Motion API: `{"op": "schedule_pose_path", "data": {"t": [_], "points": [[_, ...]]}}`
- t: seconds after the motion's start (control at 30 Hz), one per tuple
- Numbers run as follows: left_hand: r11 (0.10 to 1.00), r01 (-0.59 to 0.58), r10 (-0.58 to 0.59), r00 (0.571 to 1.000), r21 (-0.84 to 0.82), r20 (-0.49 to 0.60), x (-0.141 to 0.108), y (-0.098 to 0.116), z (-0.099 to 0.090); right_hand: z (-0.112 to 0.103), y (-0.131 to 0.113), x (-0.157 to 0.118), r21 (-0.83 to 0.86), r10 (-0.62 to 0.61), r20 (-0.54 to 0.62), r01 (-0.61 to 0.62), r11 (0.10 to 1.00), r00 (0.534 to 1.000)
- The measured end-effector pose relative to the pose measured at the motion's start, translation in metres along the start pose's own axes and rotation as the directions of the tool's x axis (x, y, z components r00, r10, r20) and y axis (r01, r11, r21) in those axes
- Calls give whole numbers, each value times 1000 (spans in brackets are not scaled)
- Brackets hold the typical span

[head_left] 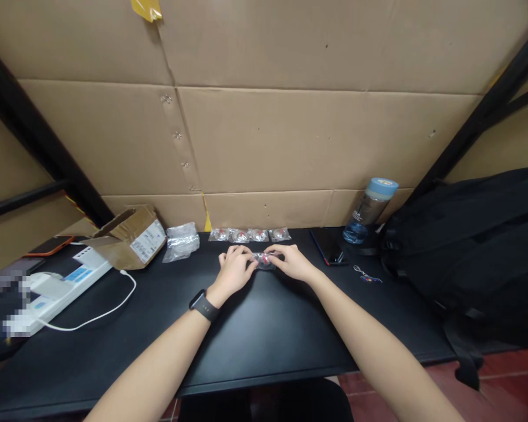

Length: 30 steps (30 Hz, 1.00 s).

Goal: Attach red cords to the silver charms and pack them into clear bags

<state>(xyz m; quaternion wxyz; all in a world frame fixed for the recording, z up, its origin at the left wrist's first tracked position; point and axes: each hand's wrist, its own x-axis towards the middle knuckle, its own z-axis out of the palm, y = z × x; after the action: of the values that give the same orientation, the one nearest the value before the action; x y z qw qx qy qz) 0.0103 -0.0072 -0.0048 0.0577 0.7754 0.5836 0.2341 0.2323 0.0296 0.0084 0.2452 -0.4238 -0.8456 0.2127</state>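
Note:
Between my hands, low over the black table, is a small clear plastic packet (264, 260) with something red and round-looking inside. My left hand (236, 268), with a dark watch on its wrist, pinches the packet's left edge between thumb and fingers. On the opposite edge, my right hand (291, 262) grips the packet in the same way. Just behind them lies a row of several similar clear packets (240, 235), each holding a round item with a red mark. What the items are is too small to tell.
Left of the row lie crumpled clear plastic bags (181, 241), beside an opened cardboard box (132, 237). A white power strip (77, 281) with a cable stands far left. On the right are a phone (329, 246), a keychain (368, 275), a water bottle (369, 211) and a black backpack (470, 252).

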Motion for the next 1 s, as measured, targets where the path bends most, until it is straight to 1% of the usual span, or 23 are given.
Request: {"op": "schedule_pose_path", "data": {"t": [0.1,0.2,0.3,0.37,0.4,0.43,0.47,0.5,0.53,0.57,0.6,0.63,0.67,0.7,0.73,0.77,0.87,1.0], "points": [[999,27,-27,999,-27,26,2,-1,0,-2,1,-2,85,41,32,-44,995,999],[1000,14,-13,1000,-11,25,3,-4,-9,-7,5,5,84,118,-7,-117,990,993],[999,17,-16,1000,28,-12,7,-16,-25,-14,14,22,53,211,-115,-206,977,971],[999,20,-20,1000,40,3,9,-29,-38,-19,23,35,-5,231,-223,-239,971,947],[1000,6,-7,999,27,37,10,-36,-44,-21,29,39,-45,234,-282,-257,965,930],[1000,-29,30,995,-7,93,10,-43,-50,-24,36,42,-88,233,-335,-276,957,913],[997,-65,72,986,-50,148,11,-49,-54,-28,42,41,-125,230,-362,-292,948,903],[991,-95,111,975,-92,192,11,-54,-57,-31,49,38,-153,226,-349,-293,944,910],[986,-110,135,966,-123,219,10,-57,-58,-36,55,32,-167,215,-307,-275,947,927],[985,-109,138,964,-135,227,10,-60,-58,-41,60,24,-162,198,-234,-239,958,952],[987,-98,126,966,-128,226,10,-62,-57,-46,63,15,-139,178,-137,-197,971,974],[990,-85,107,969,-109,223,10,-63,-55,-52,64,7,-104,161,-32,-164,981,986],[994,-73,90,971,-83,222,10,-64,-53,-56,64,0,-73,144,70,-138,988,987],[996,-66,77,970,-56,229,10,-65,-51,-59,62,-6,-52,131,150,-125,991,980],[997,-66,71,968,-29,242,10,-65,-49,-62,59,-10,-49,127,198,-120,992,972],[998,-68,67,965,-5,255,10,-65,-47,-62,55,-12,-62,130,212,-120,991,969],[997,-71,61,961,25,271,10,-64,-46,-59,45,-10,-134,137,175,-114,984,975],[995,-94,97,963,-23,253,10,-57,-51,-53,42,-7,-170,115,180,-84,982,977]]}}
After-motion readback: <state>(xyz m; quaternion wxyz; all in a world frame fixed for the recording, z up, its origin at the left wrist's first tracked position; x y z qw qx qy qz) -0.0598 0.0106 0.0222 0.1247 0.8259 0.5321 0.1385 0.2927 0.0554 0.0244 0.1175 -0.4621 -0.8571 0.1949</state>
